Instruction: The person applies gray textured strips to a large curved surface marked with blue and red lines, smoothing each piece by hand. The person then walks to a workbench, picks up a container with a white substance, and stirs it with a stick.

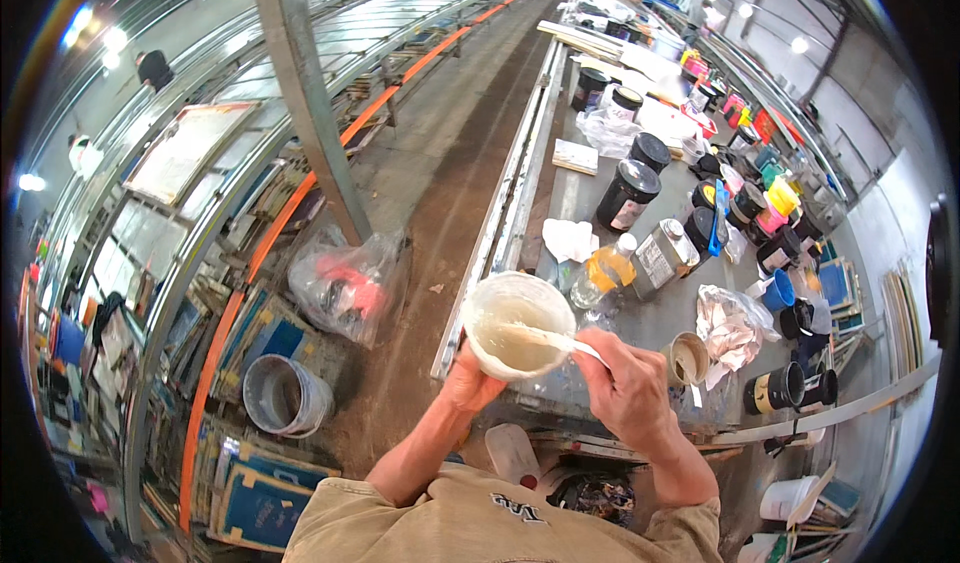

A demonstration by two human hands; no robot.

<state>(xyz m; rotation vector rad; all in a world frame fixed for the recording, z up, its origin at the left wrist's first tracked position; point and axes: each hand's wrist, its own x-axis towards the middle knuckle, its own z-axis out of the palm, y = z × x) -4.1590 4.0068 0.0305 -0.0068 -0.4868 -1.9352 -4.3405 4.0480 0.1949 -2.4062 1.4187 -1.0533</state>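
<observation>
My left hand (pixel 470 381) grips a whitish plastic tub (pixel 520 363) from its left side and below, holding it tilted so that its inside faces me. Pale cream residue coats the tub's wall and bottom. My right hand (pixel 628 383) is closed round the handle of a white stirring spatula (pixel 545 337), whose far end dips into the tub. The tub is held above the near end of a long grey table (pixel 640 308). Close to my right hand stands a small cup (pixel 687 360) with grey-beige stuff and a white stick in it.
A clear bottle with a yellow label (pixel 604 271), a metal can (pixel 664 259) and black jars (pixel 630 195) crowd the table. Crumpled paper (pixel 735 328) lies at right. On the floor at left are a bucket (pixel 287 395) and a plastic bag (pixel 348 285), beside a steel post (pixel 310 103).
</observation>
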